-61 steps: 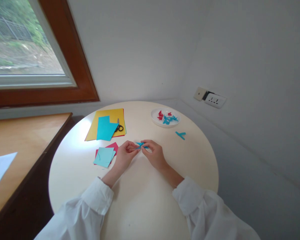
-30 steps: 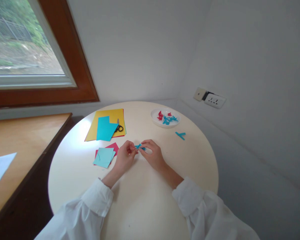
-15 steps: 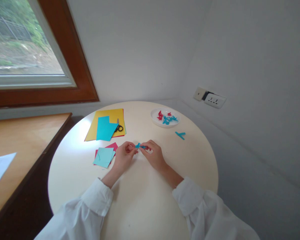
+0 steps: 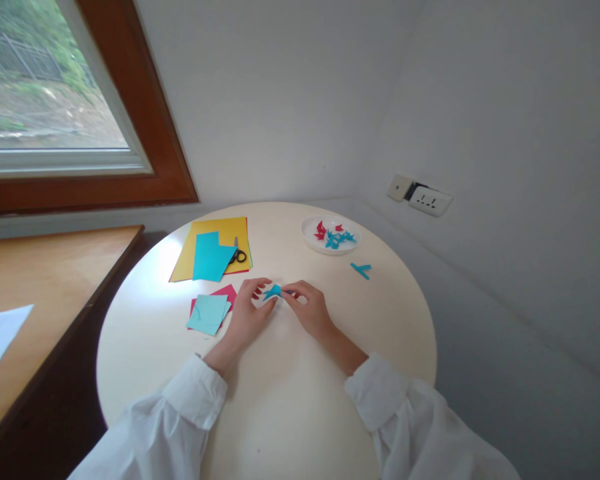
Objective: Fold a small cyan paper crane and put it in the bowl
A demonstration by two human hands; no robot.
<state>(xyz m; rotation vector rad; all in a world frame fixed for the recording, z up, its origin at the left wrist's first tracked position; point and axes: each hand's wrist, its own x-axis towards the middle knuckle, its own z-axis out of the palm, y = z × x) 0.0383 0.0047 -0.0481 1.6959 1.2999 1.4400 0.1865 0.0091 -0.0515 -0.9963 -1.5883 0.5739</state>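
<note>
A small folded piece of blue paper [image 4: 273, 291] with pointed ends is held over the middle of the table. My right hand [image 4: 311, 311] pinches its right end between thumb and fingers. Around its left end, my left hand [image 4: 247, 319] has thumb and fingers spread apart; I cannot tell whether the thumb tip touches the paper. Left of that hand lie light blue paper squares [image 4: 207, 315] on top of pink-red paper [image 4: 227, 291].
Yellow sheets [image 4: 183, 263] bear a cut blue sheet [image 4: 213, 260] and black-handled scissors [image 4: 241, 256]. A white dish [image 4: 309, 241] holds several red and blue folded paper pieces [image 4: 333, 240]. Blue strips [image 4: 361, 271] lie beside it on the round table [image 4: 290, 400].
My left fingers have parted from their pinch on the blue paper, and more of its left end shows. My right hand keeps its grip in nearly the same place.
</note>
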